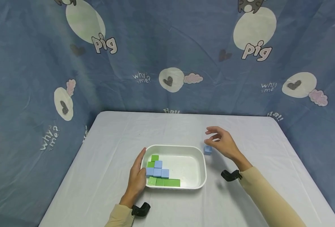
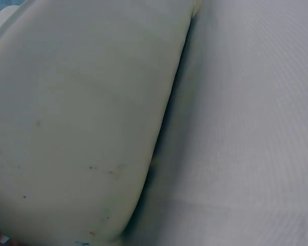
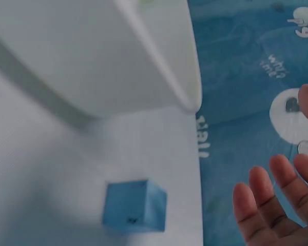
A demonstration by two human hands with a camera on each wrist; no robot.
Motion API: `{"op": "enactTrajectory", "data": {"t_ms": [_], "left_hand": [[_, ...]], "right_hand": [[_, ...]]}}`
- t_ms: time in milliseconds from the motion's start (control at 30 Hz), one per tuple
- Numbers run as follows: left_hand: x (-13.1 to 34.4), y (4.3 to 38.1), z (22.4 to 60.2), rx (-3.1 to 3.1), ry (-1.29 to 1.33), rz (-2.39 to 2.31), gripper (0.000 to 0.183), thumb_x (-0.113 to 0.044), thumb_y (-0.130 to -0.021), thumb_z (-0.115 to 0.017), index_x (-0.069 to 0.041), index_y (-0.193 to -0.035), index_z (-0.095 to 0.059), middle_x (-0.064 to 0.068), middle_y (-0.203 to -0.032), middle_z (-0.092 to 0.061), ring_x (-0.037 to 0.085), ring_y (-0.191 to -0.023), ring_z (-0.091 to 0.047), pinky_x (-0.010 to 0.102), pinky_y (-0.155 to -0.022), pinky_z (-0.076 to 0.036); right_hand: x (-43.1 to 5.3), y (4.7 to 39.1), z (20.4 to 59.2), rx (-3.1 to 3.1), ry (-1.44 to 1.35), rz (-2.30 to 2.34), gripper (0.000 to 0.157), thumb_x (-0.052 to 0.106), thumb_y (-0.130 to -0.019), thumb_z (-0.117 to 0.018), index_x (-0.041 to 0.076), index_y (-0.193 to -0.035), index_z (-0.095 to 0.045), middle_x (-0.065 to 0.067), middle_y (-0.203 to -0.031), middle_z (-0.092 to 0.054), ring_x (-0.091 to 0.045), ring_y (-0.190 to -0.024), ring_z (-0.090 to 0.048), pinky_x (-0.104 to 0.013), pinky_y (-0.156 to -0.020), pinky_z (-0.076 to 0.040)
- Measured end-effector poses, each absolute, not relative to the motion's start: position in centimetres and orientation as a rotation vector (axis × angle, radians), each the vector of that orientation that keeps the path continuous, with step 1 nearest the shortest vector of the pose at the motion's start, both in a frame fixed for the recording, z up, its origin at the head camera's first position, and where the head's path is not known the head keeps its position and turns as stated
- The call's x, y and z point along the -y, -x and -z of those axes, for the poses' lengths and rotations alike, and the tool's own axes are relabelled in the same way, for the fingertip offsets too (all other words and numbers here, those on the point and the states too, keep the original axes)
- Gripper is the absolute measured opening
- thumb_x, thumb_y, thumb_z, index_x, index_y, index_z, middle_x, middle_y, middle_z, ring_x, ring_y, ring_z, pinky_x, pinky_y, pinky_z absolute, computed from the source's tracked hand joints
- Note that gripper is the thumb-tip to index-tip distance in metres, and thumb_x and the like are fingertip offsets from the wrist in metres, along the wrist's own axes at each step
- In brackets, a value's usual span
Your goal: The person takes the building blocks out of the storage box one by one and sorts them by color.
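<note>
A white tray (image 1: 184, 149) stands on the table, with blue blocks (image 1: 157, 172) and green blocks (image 1: 172, 182) packed toward its left side. My left hand (image 1: 137, 180) holds the tray's left end, thumb by the rim and fingers along the outside. In the left wrist view the tray's outer wall (image 2: 87, 118) fills much of the picture, and that hand's fingers are hidden. Just off the tray's right end, a single blue block (image 3: 128, 207) rests on the table. My right hand (image 1: 222, 143) hovers beside and above this block, fingers loosely bent and apart, holding nothing.
White cloth (image 1: 122, 129) covers the table. Blue printed fabric (image 1: 133, 91) hangs behind it and at the left. Each wrist wears a black camera mount; the right one (image 1: 230, 175) sits above the table.
</note>
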State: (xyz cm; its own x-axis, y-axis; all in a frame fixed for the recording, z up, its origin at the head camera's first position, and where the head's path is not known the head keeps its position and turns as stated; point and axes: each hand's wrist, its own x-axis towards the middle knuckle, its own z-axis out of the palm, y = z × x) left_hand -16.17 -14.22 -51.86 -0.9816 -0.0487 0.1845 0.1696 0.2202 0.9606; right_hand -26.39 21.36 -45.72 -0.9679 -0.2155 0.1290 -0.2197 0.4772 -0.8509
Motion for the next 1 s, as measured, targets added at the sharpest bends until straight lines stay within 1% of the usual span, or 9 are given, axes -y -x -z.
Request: {"op": "enactTrajectory", "data": {"t_ms": [100,233,333,400,600,700,800,900,1000], "left_hand": [[14.4,16.3,52.8,2.297,0.128,1.865,0.078,0.018,-0.085,-0.033,-0.004,-0.160,-0.031,0.011,-0.165,-0.029,0.025,-0.153,-0.018,0.039,-0.125,-0.012],[14.4,16.3,52.8,2.313,0.123,1.844,0.078,0.018,-0.084,-0.034,-0.002,-0.159,-0.030,0.013,-0.164,-0.029,0.026,-0.153,-0.019,0.042,-0.125,-0.012],[14.5,16.3,52.9,2.354,0.132,1.788,0.079,0.018,-0.083,-0.034,-0.002,-0.159,-0.030,0.013,-0.164,-0.029,0.027,-0.153,-0.020,0.042,-0.125,-0.013],[14.7,16.4,53.3,2.373,0.163,1.737,0.079,0.017,-0.083,-0.035,-0.003,-0.159,-0.030,0.011,-0.164,-0.030,0.027,-0.153,-0.021,0.040,-0.125,-0.013],[15.1,16.5,53.4,2.430,0.209,1.676,0.078,0.013,-0.085,-0.037,-0.003,-0.160,-0.028,0.011,-0.166,-0.026,0.024,-0.153,-0.019,0.037,-0.125,-0.012],[15.3,16.5,53.3,2.447,0.221,1.670,0.078,0.012,-0.085,-0.037,-0.003,-0.161,-0.026,0.011,-0.167,-0.024,0.023,-0.154,-0.017,0.039,-0.125,-0.012],[15.3,16.5,53.4,2.448,0.238,1.667,0.079,0.013,-0.084,-0.037,-0.002,-0.161,-0.025,0.014,-0.167,-0.023,0.027,-0.154,-0.017,0.044,-0.125,-0.011],[15.3,16.6,53.6,2.439,0.246,1.683,0.079,0.014,-0.084,-0.037,-0.001,-0.161,-0.025,0.015,-0.167,-0.023,0.028,-0.154,-0.017,0.045,-0.125,-0.011],[15.3,16.5,53.8,2.432,0.239,1.702,0.079,0.014,-0.084,-0.037,-0.002,-0.161,-0.025,0.014,-0.166,-0.024,0.028,-0.154,-0.016,0.046,-0.125,-0.010]], "right_hand": [[-20.6,26.4,45.0,2.652,-0.441,-1.629,0.054,0.020,-0.089,-0.080,0.008,-0.138,-0.060,-0.014,-0.125,-0.066,-0.028,-0.100,-0.067,-0.034,-0.080,-0.058],[-19.5,26.5,44.4,2.586,-0.522,-1.685,0.052,0.014,-0.089,-0.079,0.006,-0.136,-0.061,-0.015,-0.125,-0.066,-0.028,-0.102,-0.067,-0.031,-0.086,-0.058],[-18.7,26.6,44.1,2.537,-0.588,-1.712,0.050,0.012,-0.088,-0.079,0.006,-0.135,-0.061,-0.018,-0.125,-0.066,-0.029,-0.103,-0.067,-0.031,-0.086,-0.058],[-18.1,26.7,43.9,2.506,-0.631,-1.729,0.049,0.012,-0.089,-0.079,0.005,-0.134,-0.062,-0.020,-0.125,-0.065,-0.031,-0.104,-0.066,-0.031,-0.086,-0.058],[-16.1,26.7,43.3,2.477,-0.698,-1.755,0.048,0.007,-0.088,-0.077,0.003,-0.133,-0.062,-0.016,-0.125,-0.065,-0.037,-0.107,-0.065,-0.040,-0.092,-0.056],[-15.1,26.7,43.2,2.485,-0.710,-1.766,0.049,0.003,-0.088,-0.077,0.000,-0.134,-0.061,-0.020,-0.126,-0.064,-0.042,-0.109,-0.063,-0.048,-0.096,-0.054],[-14.3,26.7,43.3,2.478,-0.745,-1.780,0.050,-0.001,-0.087,-0.075,-0.004,-0.134,-0.059,-0.025,-0.127,-0.062,-0.048,-0.110,-0.061,-0.056,-0.097,-0.052],[-13.6,27.0,43.7,2.458,-0.788,-1.793,0.048,-0.001,-0.086,-0.076,-0.003,-0.132,-0.061,-0.025,-0.127,-0.062,-0.049,-0.109,-0.060,-0.055,-0.096,-0.052],[-12.9,27.2,44.0,2.444,-0.824,-1.813,0.047,0.002,-0.086,-0.078,0.002,-0.130,-0.063,-0.018,-0.125,-0.065,-0.046,-0.108,-0.062,-0.050,-0.096,-0.053]]}}
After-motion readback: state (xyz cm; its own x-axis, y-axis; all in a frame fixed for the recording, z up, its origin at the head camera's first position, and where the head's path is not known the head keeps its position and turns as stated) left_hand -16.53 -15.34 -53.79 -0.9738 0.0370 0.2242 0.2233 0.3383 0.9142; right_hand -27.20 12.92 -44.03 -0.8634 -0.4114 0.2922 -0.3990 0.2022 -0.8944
